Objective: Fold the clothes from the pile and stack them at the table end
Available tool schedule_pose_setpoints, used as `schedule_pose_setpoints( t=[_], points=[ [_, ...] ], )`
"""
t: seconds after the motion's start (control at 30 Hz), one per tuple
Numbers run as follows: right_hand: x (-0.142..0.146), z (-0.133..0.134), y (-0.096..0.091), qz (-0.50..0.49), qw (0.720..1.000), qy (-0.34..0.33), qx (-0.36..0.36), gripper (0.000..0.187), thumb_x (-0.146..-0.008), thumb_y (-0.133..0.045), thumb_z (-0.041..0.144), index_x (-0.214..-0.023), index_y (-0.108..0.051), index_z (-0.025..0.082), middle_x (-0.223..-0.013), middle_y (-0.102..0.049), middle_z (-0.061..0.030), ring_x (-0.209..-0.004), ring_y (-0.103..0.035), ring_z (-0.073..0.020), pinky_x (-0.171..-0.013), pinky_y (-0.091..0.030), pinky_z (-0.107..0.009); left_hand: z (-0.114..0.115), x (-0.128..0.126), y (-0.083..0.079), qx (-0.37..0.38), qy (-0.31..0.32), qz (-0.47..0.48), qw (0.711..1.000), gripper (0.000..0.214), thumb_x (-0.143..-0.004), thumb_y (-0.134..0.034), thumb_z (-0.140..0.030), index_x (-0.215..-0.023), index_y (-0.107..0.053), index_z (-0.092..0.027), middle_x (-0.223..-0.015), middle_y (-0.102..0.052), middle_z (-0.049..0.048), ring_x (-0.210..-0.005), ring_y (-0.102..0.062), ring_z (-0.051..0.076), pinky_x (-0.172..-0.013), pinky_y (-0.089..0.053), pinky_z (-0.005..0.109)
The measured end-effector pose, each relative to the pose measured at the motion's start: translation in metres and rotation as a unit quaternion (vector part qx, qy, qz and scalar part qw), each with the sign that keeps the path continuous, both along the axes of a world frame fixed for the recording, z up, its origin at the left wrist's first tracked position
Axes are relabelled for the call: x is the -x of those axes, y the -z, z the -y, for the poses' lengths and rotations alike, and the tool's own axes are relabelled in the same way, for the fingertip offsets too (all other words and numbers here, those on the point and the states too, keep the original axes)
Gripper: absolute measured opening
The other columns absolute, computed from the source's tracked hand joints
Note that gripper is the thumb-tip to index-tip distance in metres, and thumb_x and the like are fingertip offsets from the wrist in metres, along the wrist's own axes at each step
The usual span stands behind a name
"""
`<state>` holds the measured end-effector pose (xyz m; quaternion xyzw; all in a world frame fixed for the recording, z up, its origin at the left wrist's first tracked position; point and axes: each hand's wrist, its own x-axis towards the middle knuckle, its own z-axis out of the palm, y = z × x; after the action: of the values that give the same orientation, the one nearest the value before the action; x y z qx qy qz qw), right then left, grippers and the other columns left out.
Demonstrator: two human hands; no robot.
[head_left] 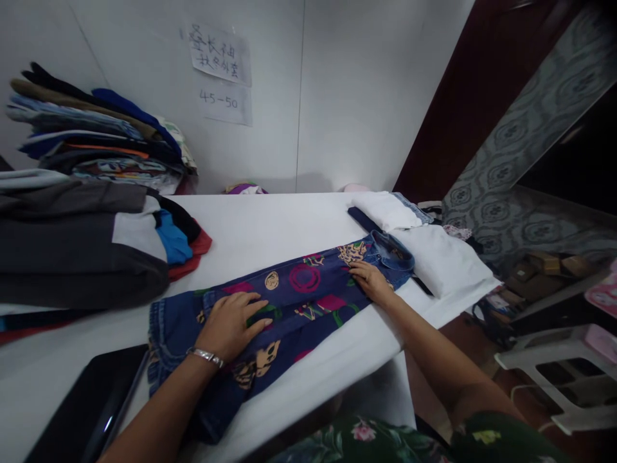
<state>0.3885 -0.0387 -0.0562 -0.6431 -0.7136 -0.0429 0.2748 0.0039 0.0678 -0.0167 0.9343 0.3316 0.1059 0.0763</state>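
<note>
A dark blue patterned shirt [289, 302] with a denim collar lies lengthwise on the white table, its collar towards the right and its denim hem at the left. On its left half my left hand [236, 325] rests with fingers spread, palm down on the cloth. Close to the collar, my right hand [371, 281] lies flat on the shirt with its fingers stretched out. Neither hand grips the fabric. Part of the shirt near my left forearm is hidden beneath the arm.
Folded clothes [96, 141] are stacked at the back left, with a heap of dark garments [81, 244] in front. A shiny black flat object [91, 405] lies at the front left. White folded cloths [443, 260] lie right. A white stool [563, 373] stands on the floor.
</note>
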Motion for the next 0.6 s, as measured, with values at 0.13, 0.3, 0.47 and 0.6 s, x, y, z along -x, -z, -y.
schedule_pose_setpoints(
  t=[0.13, 0.3, 0.47, 0.6],
  points=[
    [0.009, 0.004, -0.004, 0.007, 0.999, 0.033, 0.014, 0.028, -0.089, -0.045, 0.022, -0.104, -0.067, 0.021, -0.120, -0.063, -0.0089, -0.114, -0.056, -0.0227, -0.099, -0.042, -0.045, -0.001, 0.000, 0.001, 0.005, 0.001, 0.008, 1.000, 0.036, -0.084, -0.050, -0.048, -0.109, -0.069, -0.028, -0.121, -0.064, 0.0048, -0.115, -0.053, 0.027, -0.097, -0.036, 0.046],
    [0.043, -0.002, -0.034, 0.004, 0.999, 0.038, -0.022, 0.040, -0.090, -0.046, 0.032, -0.127, -0.055, 0.021, -0.139, -0.048, -0.0090, -0.134, -0.035, -0.0236, -0.110, -0.026, -0.049, 0.000, 0.000, 0.001, 0.004, 0.006, 0.003, 1.000, 0.037, -0.084, -0.050, -0.048, -0.109, -0.069, -0.028, -0.122, -0.063, 0.0057, -0.115, -0.052, 0.028, -0.096, -0.036, 0.047],
    [0.076, -0.024, -0.041, 0.026, 0.996, 0.030, 0.085, 0.061, -0.091, -0.041, 0.051, -0.143, -0.035, 0.019, -0.153, -0.024, -0.0105, -0.142, -0.015, -0.0261, -0.113, -0.014, -0.050, 0.000, 0.001, 0.001, 0.014, -0.002, 0.011, 1.000, 0.037, -0.083, -0.051, -0.049, -0.108, -0.069, -0.029, -0.122, -0.063, 0.0051, -0.116, -0.052, 0.027, -0.097, -0.036, 0.047],
    [0.080, -0.030, -0.025, 0.028, 0.980, 0.025, 0.195, 0.063, -0.091, -0.037, 0.057, -0.144, -0.034, 0.021, -0.150, -0.031, -0.0099, -0.140, -0.022, -0.0267, -0.113, -0.013, -0.050, -0.001, 0.001, -0.001, 0.027, -0.006, -0.003, 1.000, 0.037, -0.082, -0.052, -0.049, -0.109, -0.068, -0.030, -0.123, -0.063, 0.0046, -0.117, -0.052, 0.028, -0.097, -0.036, 0.048]
  ],
)
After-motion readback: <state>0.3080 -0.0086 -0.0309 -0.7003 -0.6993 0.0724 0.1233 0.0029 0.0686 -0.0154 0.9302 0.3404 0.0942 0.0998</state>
